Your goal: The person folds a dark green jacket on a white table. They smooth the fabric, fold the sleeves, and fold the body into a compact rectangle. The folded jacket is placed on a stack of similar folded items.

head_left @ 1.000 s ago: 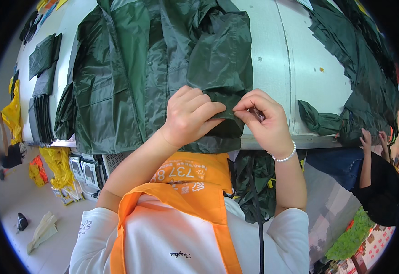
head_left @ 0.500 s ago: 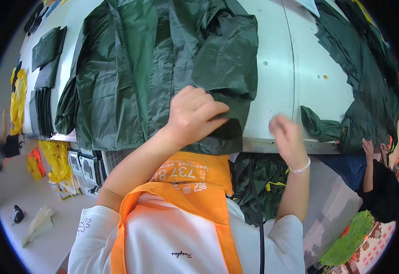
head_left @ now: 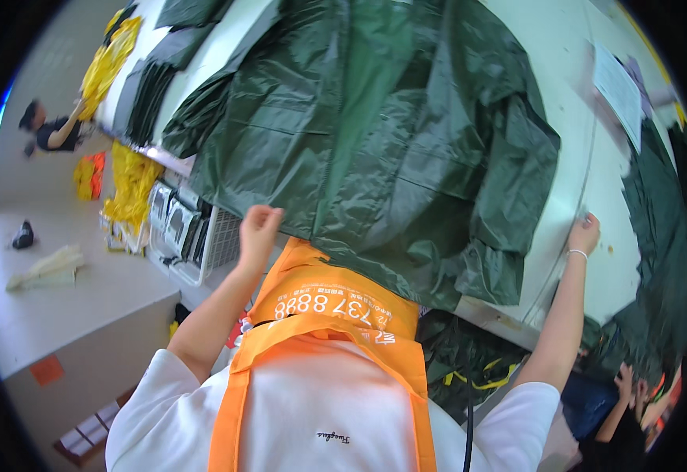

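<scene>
A dark green raincoat jacket (head_left: 280, 118) lies spread across the white table, its front parted over a lighter green lining and its hem at the near edge. At the hem, left of the middle, is my left hand (head_left: 258, 230), fingers closed; whether cloth is pinched in them is hidden. My right hand (head_left: 585, 234) reaches out to the right of the jacket, low over the bare tabletop. Its fingers are pinched together, with a tiny greyish spot at the tips that I cannot make out. The jacket's right sleeve (head_left: 509, 181) lies between the body and that hand.
Folded dark green garments (head_left: 151, 86) are stacked at the left. Dark green cloth (head_left: 658, 212) is heaped at the right, near a pale sheet (head_left: 617, 94). A white basket (head_left: 216, 240) holds packets below the table. Other people are at the far left (head_left: 56, 130) and lower right (head_left: 623, 425).
My left hand has moved left and down from over the jacket to its hem. My right hand has stretched outward to the right over the table. The jacket's right side now lies spread out wider.
</scene>
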### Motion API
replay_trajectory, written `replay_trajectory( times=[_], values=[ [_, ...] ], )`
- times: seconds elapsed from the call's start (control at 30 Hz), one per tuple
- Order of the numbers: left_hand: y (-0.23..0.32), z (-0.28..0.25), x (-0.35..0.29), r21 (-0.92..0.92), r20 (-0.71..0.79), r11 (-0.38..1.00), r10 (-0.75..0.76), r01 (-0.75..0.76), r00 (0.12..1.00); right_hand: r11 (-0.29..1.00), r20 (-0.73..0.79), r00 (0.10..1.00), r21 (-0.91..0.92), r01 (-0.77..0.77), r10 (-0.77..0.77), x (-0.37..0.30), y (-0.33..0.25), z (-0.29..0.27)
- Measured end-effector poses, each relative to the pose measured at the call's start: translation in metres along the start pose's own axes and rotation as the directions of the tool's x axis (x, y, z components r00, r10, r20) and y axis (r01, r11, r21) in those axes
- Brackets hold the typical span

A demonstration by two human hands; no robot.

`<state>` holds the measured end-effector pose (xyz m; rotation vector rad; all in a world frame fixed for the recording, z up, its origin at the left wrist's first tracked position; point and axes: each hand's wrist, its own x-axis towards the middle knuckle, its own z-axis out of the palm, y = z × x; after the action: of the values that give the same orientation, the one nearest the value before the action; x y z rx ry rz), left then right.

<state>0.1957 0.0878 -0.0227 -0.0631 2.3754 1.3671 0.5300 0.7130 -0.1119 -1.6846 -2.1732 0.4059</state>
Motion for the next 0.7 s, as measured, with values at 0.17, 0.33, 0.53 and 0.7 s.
replay_trajectory(
  times=[0.17, 0.33, 0.53, 0.7],
  values=[
    [-0.03, -0.045, 0.003, -0.381, 0.011, 0.761, -0.564, 0.525, 0.825, 0.915, -0.093, 0.996, -0.402, -0.044, 0.007, 0.041, -0.049, -0.018],
    [-0.037, -0.032, -0.004, -0.719, 0.431, 0.435, -0.331, 0.541, 0.839, 0.82, 0.317, 0.849, 0.533, 0.209, -0.423, -0.076, -0.262, -0.062],
    [-0.031, -0.003, 0.042, -0.638, 0.715, 0.168, -0.234, 0.752, 0.659, 0.882, 0.533, 0.703, 0.285, 0.376, -0.472, -0.33, -0.387, 0.021],
    [-0.016, -0.044, 0.055, 0.156, 0.545, 0.982, -0.173, 0.104, 0.82, 0.921, 0.348, 0.858, 0.045, 0.387, -0.377, -0.382, -0.397, 0.049]
  ],
)
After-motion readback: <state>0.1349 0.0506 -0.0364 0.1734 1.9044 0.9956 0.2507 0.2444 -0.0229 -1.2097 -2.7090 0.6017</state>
